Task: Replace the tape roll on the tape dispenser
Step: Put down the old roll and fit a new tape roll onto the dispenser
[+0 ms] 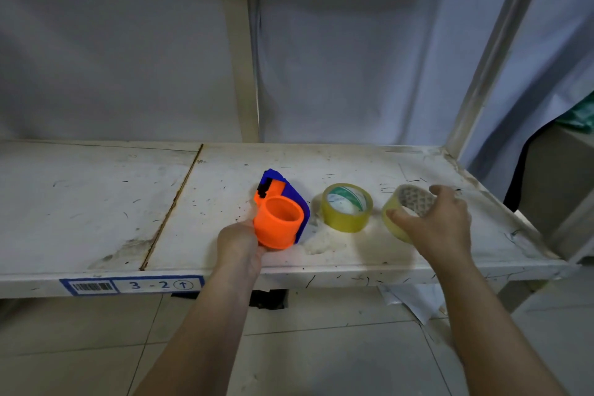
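Head cam view, looking down at a scuffed white shelf (96, 202) with a label reading "3 - 2" and an up arrow (131, 285) on its front lip.

The tape dispenser (279, 212), orange spool core with a blue body behind it, sits roughly mid-shelf, tipped so the open core faces up toward the camera. No roll on the core. The left hand (239, 243) is wrapped around its lower left side, at about 7 o'clock from the core, fingers closed on it. Can't really tell how much of the base is actually on the shelf since the hand covers that part.

At 3 o'clock from the dispenser, just beside it but not touching, lies a yellowish tape roll (347, 207), green and white printed core, tilted up a bit.

Further along at 3 o'clock is a second roll (405, 212), thinner and paler, with a patterned cardboard core. The right hand (434, 222) has it gripped, thumb on the near rim and fingers over the far edge.

Room-wise: lots of bare shelf at 9 o'clock, past a dark seam (173, 206) running front to back. The right shelf edge and a slanted upright post (491, 48) are near the right hand. Tiled floor (321, 357) below the front edge.
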`<state>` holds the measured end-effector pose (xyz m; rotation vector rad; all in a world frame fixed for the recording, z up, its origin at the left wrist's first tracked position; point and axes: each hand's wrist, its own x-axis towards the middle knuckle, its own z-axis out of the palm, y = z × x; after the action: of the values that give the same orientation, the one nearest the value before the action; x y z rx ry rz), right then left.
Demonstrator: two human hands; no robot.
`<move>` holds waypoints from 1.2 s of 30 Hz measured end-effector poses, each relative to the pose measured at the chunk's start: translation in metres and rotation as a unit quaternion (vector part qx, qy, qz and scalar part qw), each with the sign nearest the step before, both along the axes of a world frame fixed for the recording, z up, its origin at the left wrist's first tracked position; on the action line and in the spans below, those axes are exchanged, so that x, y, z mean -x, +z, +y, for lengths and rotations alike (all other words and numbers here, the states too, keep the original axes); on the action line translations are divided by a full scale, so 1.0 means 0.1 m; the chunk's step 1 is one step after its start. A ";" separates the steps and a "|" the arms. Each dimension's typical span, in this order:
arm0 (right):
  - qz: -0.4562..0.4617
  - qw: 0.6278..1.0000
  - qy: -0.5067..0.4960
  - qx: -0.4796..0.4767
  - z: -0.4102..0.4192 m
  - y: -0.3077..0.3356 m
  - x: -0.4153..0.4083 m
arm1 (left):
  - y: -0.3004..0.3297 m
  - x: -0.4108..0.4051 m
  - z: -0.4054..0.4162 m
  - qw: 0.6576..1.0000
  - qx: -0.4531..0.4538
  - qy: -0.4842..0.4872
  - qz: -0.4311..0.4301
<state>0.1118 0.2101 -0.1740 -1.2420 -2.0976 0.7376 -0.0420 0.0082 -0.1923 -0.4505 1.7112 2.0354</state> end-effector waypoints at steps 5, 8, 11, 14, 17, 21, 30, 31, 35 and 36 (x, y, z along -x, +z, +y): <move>-0.049 0.997 0.018 -0.049 0.06 -0.19 0.05 | 0.01 -0.03 0.02 0.961 0.223 -0.032 0.164; -0.067 0.996 0.035 -0.054 0.06 -0.28 0.07 | 0.01 -0.07 -0.04 0.930 0.272 -0.067 0.238; -0.095 0.993 0.035 -0.052 0.10 -0.36 0.08 | 0.00 -0.09 -0.06 0.923 0.267 -0.104 0.257; -0.147 0.977 0.018 -0.152 0.07 -0.35 0.11 | 0.04 -0.13 -0.09 0.925 0.263 -0.116 0.250; -0.102 0.961 0.090 -0.242 -0.13 -0.24 0.26 | 0.12 -0.21 -0.15 0.914 0.294 -0.098 0.263; -0.151 0.938 0.193 -0.246 -0.45 -0.30 0.51 | 0.25 -0.42 -0.21 0.889 0.301 -0.102 0.330; -0.096 0.974 0.166 -0.118 -0.48 -0.43 0.55 | 0.31 -0.70 -0.17 0.855 0.262 -0.149 0.422; -0.058 0.981 0.163 -0.084 -0.50 -0.38 0.53 | 0.30 -0.70 -0.16 0.859 0.250 -0.155 0.419; 0.120 0.961 0.210 0.136 -0.67 -0.12 0.40 | 0.32 -0.72 -0.14 0.878 0.213 -0.181 0.390; 0.157 0.940 0.237 0.190 -0.74 -0.07 0.35 | 0.33 -0.72 -0.14 0.881 0.206 -0.179 0.387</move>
<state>0.0769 0.1365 -0.1809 -0.7199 -2.0528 1.5084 0.0302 -0.0057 -0.1590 0.6283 2.4650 1.6550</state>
